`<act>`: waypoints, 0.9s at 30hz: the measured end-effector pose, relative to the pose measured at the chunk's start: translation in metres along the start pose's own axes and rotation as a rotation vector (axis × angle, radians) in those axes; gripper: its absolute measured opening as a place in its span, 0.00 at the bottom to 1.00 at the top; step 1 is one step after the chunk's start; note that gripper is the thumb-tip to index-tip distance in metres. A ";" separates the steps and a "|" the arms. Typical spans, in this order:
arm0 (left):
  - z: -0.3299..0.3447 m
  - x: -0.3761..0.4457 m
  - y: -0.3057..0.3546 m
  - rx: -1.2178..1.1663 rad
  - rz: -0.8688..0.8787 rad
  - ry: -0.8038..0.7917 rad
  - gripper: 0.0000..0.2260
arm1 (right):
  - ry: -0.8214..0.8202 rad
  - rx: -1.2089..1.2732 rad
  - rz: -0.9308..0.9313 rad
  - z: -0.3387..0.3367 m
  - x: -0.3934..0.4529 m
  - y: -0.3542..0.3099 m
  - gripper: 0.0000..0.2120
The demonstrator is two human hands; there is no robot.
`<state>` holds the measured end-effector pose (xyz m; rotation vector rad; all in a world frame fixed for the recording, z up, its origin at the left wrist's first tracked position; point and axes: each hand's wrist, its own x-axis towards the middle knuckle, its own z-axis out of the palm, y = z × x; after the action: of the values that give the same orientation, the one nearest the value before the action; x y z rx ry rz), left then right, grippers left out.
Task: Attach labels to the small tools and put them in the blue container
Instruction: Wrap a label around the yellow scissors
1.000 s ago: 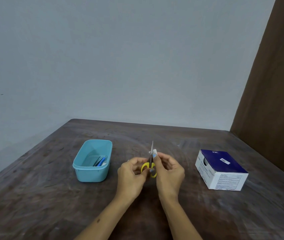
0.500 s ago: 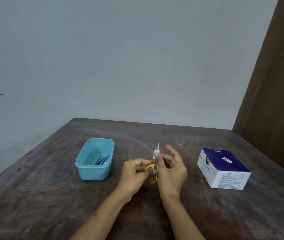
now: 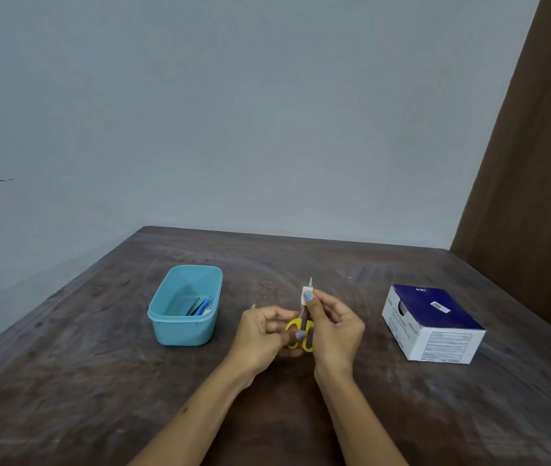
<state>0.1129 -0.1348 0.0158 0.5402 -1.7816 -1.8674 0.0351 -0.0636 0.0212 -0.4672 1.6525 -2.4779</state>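
Since the earlier frames, the right hand's fingers have been drawn back in from their spread pose, and its thumb is again pressed on the white label; the scissors have otherwise been kept upright in much the same spot. Largest of what is laid out, the wooden table (image 3: 99,381) bears a blue-and-white cardboard box (image 3: 434,322) well to the right of the grip, and the blue container (image 3: 185,307), with a few small tools already lying in it, near to the left of the grip, presumably kept within easy reach for dropping in. Between them, the yellow-handled scissors (image 3: 301,334) are held blades up so that the blade face is offered for labelling. The left hand (image 3: 262,334) is curled round the handle loops, steadying them from below. The right hand (image 3: 334,327) is raised beside the blades, its thumb and fingers pinching the label (image 3: 305,295) onto the blade, just above the handles.
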 end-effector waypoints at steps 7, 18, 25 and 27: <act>0.004 -0.002 -0.001 0.010 -0.008 0.004 0.10 | 0.029 -0.005 -0.008 -0.002 0.006 0.003 0.08; 0.006 -0.004 -0.002 0.029 -0.015 -0.017 0.11 | 0.082 0.025 -0.005 -0.005 0.007 0.000 0.07; 0.002 -0.001 -0.004 0.022 0.011 0.071 0.12 | 0.013 0.002 -0.016 -0.003 0.002 0.001 0.07; 0.002 -0.002 -0.002 -0.020 -0.054 -0.027 0.10 | 0.064 0.020 -0.009 -0.004 0.006 0.002 0.08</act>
<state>0.1134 -0.1320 0.0136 0.5635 -1.7808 -1.9355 0.0277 -0.0628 0.0191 -0.3978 1.6501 -2.5392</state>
